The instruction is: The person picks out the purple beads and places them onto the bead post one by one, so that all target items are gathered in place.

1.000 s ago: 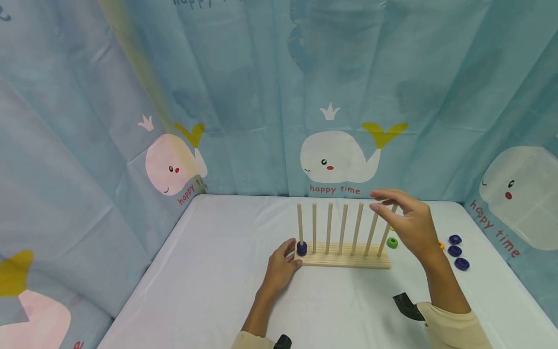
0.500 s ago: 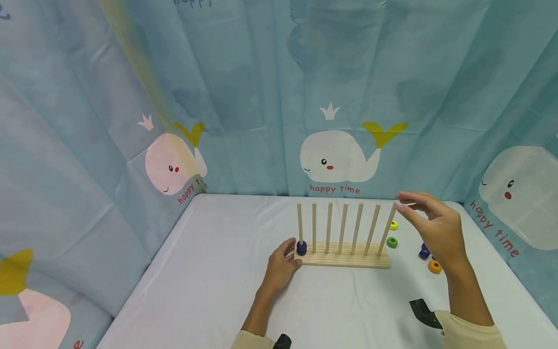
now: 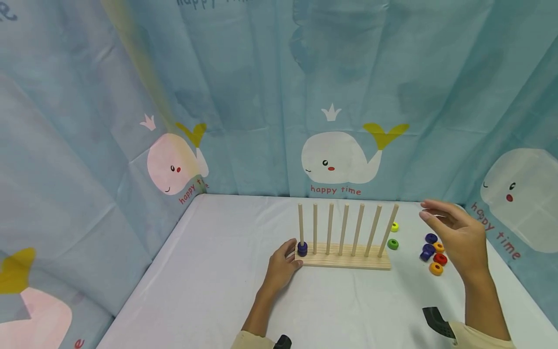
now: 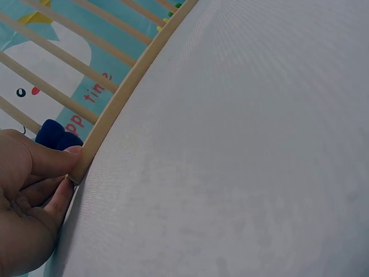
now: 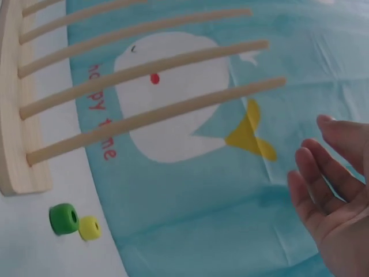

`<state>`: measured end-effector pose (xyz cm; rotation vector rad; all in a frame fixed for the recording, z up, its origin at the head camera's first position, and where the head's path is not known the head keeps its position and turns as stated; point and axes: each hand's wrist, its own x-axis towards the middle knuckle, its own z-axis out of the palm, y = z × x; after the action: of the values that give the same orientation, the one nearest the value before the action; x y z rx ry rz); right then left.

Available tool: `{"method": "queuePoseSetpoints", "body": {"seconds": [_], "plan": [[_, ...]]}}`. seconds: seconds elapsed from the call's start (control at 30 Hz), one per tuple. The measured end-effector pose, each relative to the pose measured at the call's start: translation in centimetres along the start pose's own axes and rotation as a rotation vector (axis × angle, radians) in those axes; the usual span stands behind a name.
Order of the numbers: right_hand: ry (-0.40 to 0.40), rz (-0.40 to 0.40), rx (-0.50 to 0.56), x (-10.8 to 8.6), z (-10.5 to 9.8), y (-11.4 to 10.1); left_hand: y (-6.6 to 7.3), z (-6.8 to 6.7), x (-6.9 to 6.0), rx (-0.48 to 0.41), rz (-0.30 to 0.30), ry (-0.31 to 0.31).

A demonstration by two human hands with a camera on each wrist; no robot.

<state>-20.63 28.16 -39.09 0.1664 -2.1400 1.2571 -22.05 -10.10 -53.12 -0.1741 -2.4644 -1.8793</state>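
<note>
A wooden peg rack (image 3: 344, 261) with a row of upright dowels stands on the white table. Two stacked dark blue beads (image 3: 302, 249) sit at the foot of its leftmost dowel. My left hand (image 3: 281, 266) grips the rack's left end; in the left wrist view, a thumb (image 4: 55, 160) and a finger pinch the corner of the base. Raised over the table to the right of the rack, my right hand (image 3: 462, 237) has loosely bent fingers and holds nothing. Nearest to it lie several loose beads, among them a red bead (image 3: 440, 259) and an orange bead (image 3: 436, 269).
Just right of the rack are a green bead (image 3: 393, 244) and a yellow bead (image 3: 394, 227). Blue beads (image 3: 429, 249) cluster farther right. A blue whale-print curtain (image 3: 244, 97) hangs behind and beside the white tablecloth (image 3: 209, 271).
My right hand has moved right, away from the dowel tops, uncovering the yellow bead and the bead cluster. The left hand and the rack have stayed in place.
</note>
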Motion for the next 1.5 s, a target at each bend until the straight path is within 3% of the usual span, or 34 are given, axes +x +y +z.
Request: {"method": "queuePoseSetpoints", "body": {"seconds": [0.43, 0.77, 1.07, 1.23, 1.5], "plan": [[0.013, 0.144, -0.095, -0.1, -2.2, 3.2, 0.0, 0.1, 0.1, 0.004, 0.002, 0.009], [0.025, 0.277, -0.106, -0.2, -4.4, 6.3, 0.1, -0.1, -0.1, -0.002, 0.006, 0.005], [-0.019, 0.435, -0.060, -0.8, -6.5, 8.9, 0.1, 0.0, 0.0, 0.003, 0.009, 0.001], [-0.027, 0.524, -0.129, -1.2, -6.8, 10.0, 0.1, 0.0, -0.1, 0.009, 0.009, 0.001], [-0.090, 0.585, -0.129, -1.6, -7.6, 12.3, 0.2, 0.0, -0.1, 0.002, 0.001, 0.004]]}}
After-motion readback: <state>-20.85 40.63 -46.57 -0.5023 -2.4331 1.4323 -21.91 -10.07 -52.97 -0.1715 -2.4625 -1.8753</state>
